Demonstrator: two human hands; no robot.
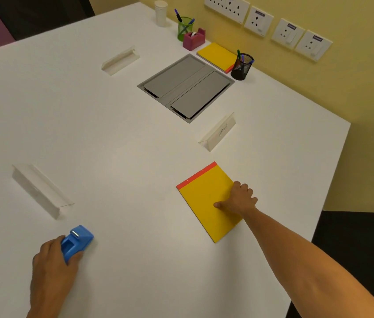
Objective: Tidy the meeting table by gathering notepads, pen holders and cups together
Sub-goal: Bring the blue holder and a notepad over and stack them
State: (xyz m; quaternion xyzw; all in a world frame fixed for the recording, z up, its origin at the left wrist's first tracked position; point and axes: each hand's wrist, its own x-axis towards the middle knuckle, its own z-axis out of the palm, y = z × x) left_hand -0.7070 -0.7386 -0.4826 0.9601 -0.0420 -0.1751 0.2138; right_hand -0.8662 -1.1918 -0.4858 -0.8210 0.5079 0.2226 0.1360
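A yellow notepad [204, 198] with a red top strip lies flat on the white table [124, 145] near its right edge. My right hand [239, 199] grips the pad's right side, thumb on top and fingers curled at the edge. My left hand [50, 262] holds a blue tape dispenser [77, 242] at the near left. At the far end by the wall stand a stack of white cups [160, 13], a green pen holder [185, 28], a pink tape dispenser [194, 39], another yellow notepad [217, 56] and a black mesh pen holder [242, 66].
A grey cable hatch [186, 87] is set into the table's middle. Three white name tents stand around it: one at the left [40, 190], one further back [120, 60], one at the right [218, 131]. Wall sockets [266, 21] line the yellow wall.
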